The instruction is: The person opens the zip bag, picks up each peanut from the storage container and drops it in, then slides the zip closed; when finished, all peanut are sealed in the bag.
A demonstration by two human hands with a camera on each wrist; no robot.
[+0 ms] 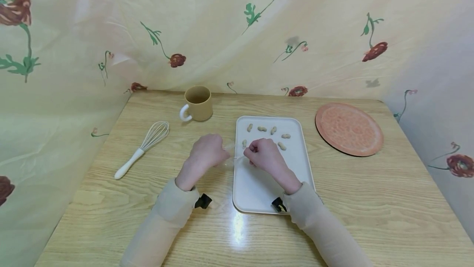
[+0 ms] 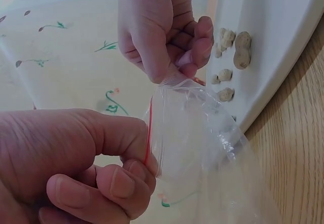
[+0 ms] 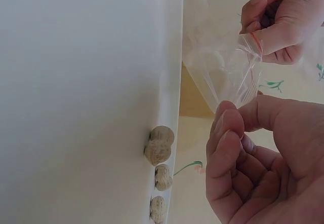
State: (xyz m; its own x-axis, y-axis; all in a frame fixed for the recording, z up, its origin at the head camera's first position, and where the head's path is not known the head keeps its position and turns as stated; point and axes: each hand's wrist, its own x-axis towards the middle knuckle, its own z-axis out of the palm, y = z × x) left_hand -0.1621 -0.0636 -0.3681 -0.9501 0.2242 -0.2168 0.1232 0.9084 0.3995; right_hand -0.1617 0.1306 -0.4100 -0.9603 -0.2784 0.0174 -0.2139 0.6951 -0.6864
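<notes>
A clear red-striped zip bag [image 2: 195,133] hangs between the two hands, just at the white tray's nine-o'clock edge, with its mouth pulled out between them; the film is so faint in the head view that I can't fairly say where its lower end lies. The left hand [image 1: 207,150], at the bag's nine o'clock, pinches one end of the mouth between thumb and bent forefinger; the right hand [image 1: 267,156], at three o'clock and above the tray, pinches the other end between thumb and fingertips, its remaining fingers curled.

Under that right hand lies the white tray [image 1: 289,172], rectangular and low-rimmed; six unshelled peanuts [image 1: 273,130] show in its twelve-o'clock half, loosely scattered. Past the tray, between two and three o'clock from the bag, a terracotta-coloured disc [image 1: 349,129] lies flat; at eleven o'clock stands an upright tan mug [image 1: 203,110], its white handle towards eight; at nine a white balloon whisk [image 1: 129,162] rests, handle towards seven; all share a wood-grain table [image 1: 92,213], with floral sheeting [image 1: 222,24] at twelve.
</notes>
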